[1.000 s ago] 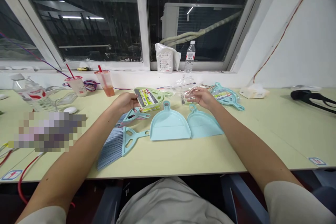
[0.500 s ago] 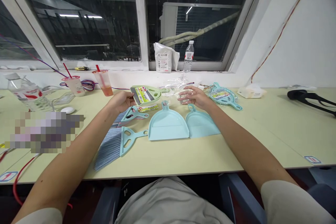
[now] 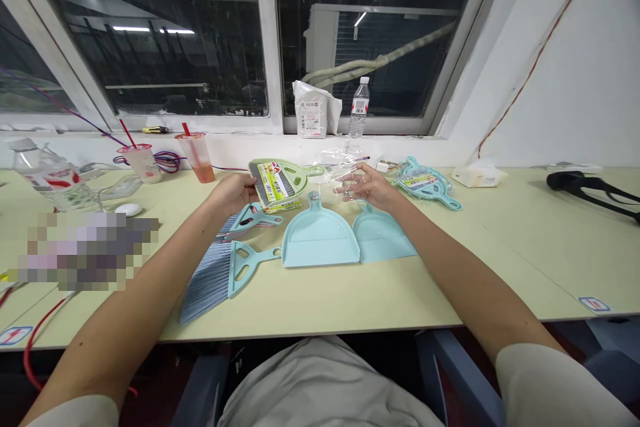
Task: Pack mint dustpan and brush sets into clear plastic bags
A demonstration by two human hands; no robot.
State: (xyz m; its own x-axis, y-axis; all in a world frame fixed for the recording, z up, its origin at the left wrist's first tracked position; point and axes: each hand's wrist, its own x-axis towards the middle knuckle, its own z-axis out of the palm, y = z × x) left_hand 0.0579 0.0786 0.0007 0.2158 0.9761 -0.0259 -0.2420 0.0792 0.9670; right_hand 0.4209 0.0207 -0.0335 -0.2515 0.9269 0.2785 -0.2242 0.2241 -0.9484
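My left hand [image 3: 231,191] grips the brush end of a green brush-and-dustpan set [image 3: 283,180] with a printed label, held just above the table. My right hand [image 3: 373,187] holds a crumpled clear plastic bag [image 3: 336,168] by its near edge, fingers partly curled. Below the hands lie two light blue dustpans [image 3: 320,236] [image 3: 383,237] side by side. Left of them lie two blue hand brushes [image 3: 220,271] [image 3: 249,218] with grey-blue bristles.
Another blue packaged set [image 3: 426,183] lies at the right. Two drink cups [image 3: 143,162] [image 3: 199,157] with straws, a water bottle [image 3: 360,109], a white bag [image 3: 313,110], a plastic bottle [image 3: 50,177], a tissue pack [image 3: 479,175], cables and a black object [image 3: 590,185] stand around the pale green table [image 3: 500,260].
My left hand tilted the green set slightly upward. My right hand drew the clear bag a little leftward toward the green set. The view shifted slightly.
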